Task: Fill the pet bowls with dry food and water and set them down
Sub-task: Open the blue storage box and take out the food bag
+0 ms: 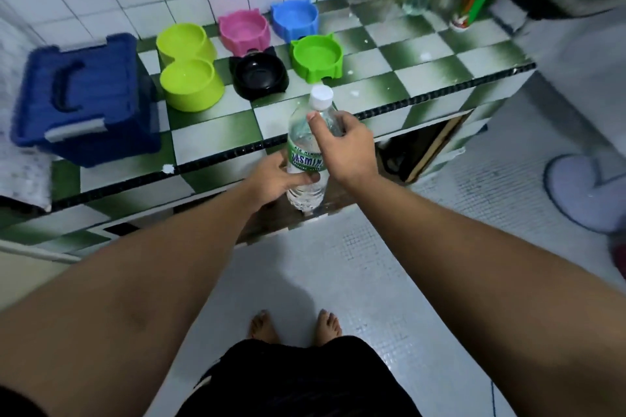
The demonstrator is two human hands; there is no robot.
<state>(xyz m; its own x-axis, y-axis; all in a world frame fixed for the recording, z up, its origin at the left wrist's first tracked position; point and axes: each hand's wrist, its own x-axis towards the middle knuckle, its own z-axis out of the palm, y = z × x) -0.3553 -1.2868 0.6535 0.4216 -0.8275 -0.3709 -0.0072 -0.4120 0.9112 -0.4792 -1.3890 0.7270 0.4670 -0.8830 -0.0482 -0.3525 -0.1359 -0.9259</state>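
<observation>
Head view: at the tiled counter [423, 54], both hands are holding a capped water bottle [306, 152].
A blue bin [88, 95] and the pet bowls [316, 57] are sitting on top. The bottle is standing near-upright before the counter edge, its long axis pointing toward the bowls. The left hand [274, 179] is gripping its labelled body and the right hand [345, 145] is curling round the shoulder. The cap [321, 96] is sitting just above the right thumb.
</observation>
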